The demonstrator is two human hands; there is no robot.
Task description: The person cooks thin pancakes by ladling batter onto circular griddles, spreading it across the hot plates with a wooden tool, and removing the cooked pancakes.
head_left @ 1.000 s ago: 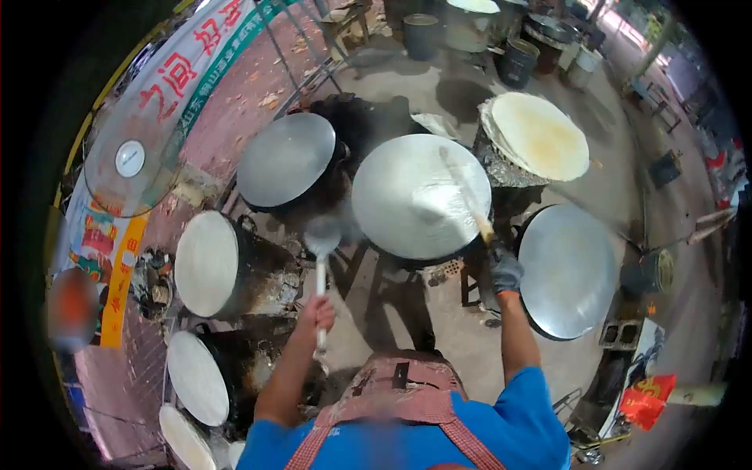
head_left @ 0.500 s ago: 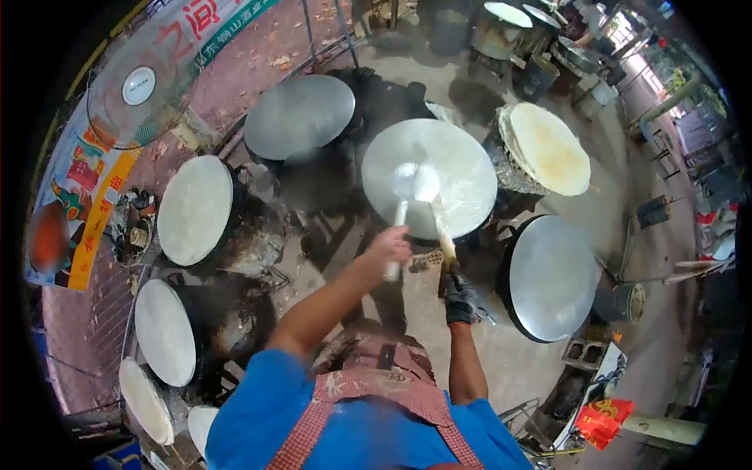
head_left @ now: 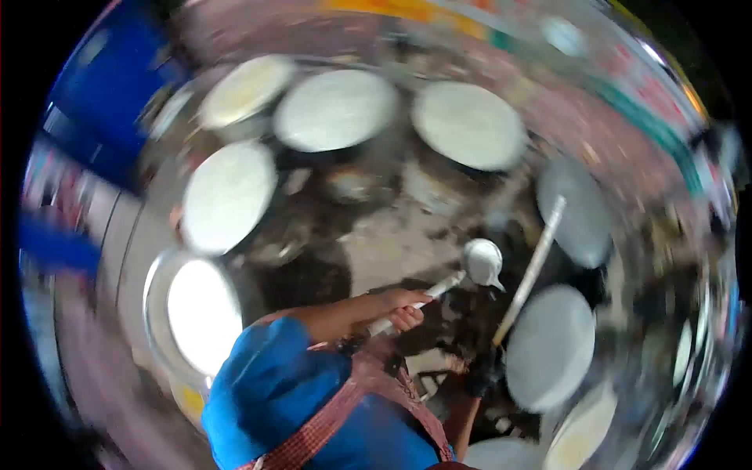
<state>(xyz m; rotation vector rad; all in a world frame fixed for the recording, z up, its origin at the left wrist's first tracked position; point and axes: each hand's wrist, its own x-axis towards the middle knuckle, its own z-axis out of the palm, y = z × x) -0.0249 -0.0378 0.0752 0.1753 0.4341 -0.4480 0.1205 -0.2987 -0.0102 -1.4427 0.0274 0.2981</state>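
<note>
My left hand (head_left: 403,309) is closed around the pale handle of a ladle (head_left: 482,261). White batter coats the ladle's bowl, with a streak hanging from its edge. In my right hand (head_left: 487,372), which wears a dark glove, is a long flat wooden spatula (head_left: 533,270) pointing up and away. My right fingers are dark and blurred. Just right of the spatula lies a round griddle (head_left: 551,348) with a whitish surface. A grey griddle (head_left: 574,211) sits beyond the spatula's tip.
A metal pot (head_left: 151,309) of bright white liquid stands at left. Several round griddles with pale sheets curve around ahead, among them one at centre (head_left: 337,110) and one further right (head_left: 468,125). A blue object (head_left: 106,94) fills the upper left. Motion blurs the edges.
My view and body have swung left, bringing the metal pot into sight. The ladle and spatula have left the middle griddle and moved apart, both still held.
</note>
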